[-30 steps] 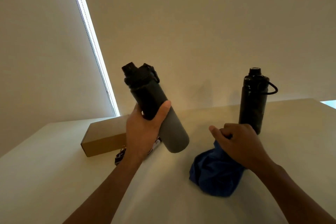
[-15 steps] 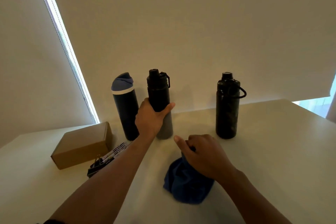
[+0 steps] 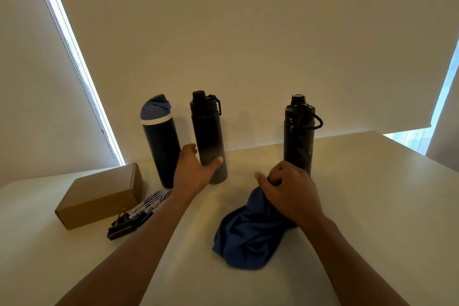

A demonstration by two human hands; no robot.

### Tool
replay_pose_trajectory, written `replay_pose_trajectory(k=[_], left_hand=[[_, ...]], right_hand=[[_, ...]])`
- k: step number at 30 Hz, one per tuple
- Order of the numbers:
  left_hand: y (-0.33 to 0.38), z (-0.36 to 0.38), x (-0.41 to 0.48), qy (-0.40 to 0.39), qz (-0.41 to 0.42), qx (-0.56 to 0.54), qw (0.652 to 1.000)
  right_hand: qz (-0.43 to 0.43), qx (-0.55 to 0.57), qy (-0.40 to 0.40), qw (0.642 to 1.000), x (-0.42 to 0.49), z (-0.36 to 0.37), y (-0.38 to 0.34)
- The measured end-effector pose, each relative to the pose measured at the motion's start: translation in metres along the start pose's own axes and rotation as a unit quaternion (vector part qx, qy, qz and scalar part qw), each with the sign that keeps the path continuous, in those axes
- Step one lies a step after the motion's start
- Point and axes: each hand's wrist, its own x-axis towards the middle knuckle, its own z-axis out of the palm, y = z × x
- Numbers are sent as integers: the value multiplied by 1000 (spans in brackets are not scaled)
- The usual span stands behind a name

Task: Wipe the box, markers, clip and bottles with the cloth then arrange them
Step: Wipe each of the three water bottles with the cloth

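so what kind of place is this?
Probably an office or study desk by a window: pale tabletop, drawn roller blinds with daylight at their edges, plus markers and a binder clip beside a cardboard box.

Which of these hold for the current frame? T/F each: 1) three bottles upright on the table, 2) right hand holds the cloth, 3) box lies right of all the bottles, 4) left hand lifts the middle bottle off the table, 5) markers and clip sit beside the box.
1) Three bottles stand upright on the table: true.
2) The right hand grips the blue cloth: true.
3) False. The cardboard box lies left of all the bottles.
4) False. The middle bottle stands on the table; the left hand is open around its base.
5) The markers and binder clip lie right beside the box: true.
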Motion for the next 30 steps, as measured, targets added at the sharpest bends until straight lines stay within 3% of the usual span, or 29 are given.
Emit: replay_pose_trajectory(k=[3, 7, 11, 16, 24, 30], left_hand=[[-11, -13, -39, 1, 36, -1, 999], [-29, -42, -88, -54, 106, 6, 993], [-44, -58, -98, -6, 152, 76, 985], [-58, -65, -84, -15, 148, 81, 986], [-56, -59, -86, -16, 155, 101, 983], [-65, -61, -81, -7, 140, 66, 988]], right_hand=[[65, -21, 42, 997, 4, -9, 11], [182, -54, 117, 975, 8, -23, 35], [249, 17, 143, 958, 11, -17, 55], [236, 66, 64, 967, 16, 9, 55], [215, 94, 91, 968, 23, 15, 53], [137, 145, 67, 978, 13, 5, -3]])
